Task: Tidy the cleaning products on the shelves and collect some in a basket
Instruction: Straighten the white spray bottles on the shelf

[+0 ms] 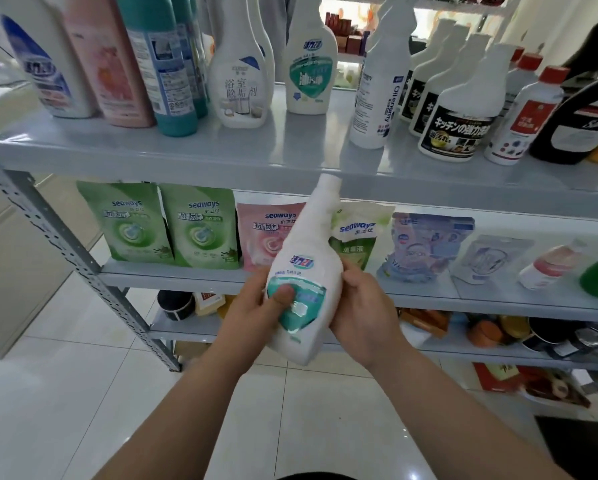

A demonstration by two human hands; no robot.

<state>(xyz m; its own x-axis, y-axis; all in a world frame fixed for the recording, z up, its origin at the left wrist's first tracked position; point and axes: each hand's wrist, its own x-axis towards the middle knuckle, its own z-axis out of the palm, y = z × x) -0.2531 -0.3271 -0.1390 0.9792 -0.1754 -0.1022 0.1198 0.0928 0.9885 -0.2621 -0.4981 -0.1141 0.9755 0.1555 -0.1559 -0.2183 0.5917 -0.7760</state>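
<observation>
I hold a white cleaner bottle with a teal label (308,244) in both hands, in front of the middle shelf, its neck tilted up and slightly right. My left hand (256,303) grips its lower left side, thumb pressed on the label. My right hand (363,306) wraps round its right side from behind. A matching white bottle with a teal label (309,69) stands upright on the top shelf (221,150). No basket is in view.
The top shelf carries several bottles: pink and teal ones (159,64) at left, white ones with black labels (453,109) at right. Green and pink refill pouches (200,230) line the middle shelf (173,275). Lower shelves hold mixed items. White floor tiles (83,375) lie below.
</observation>
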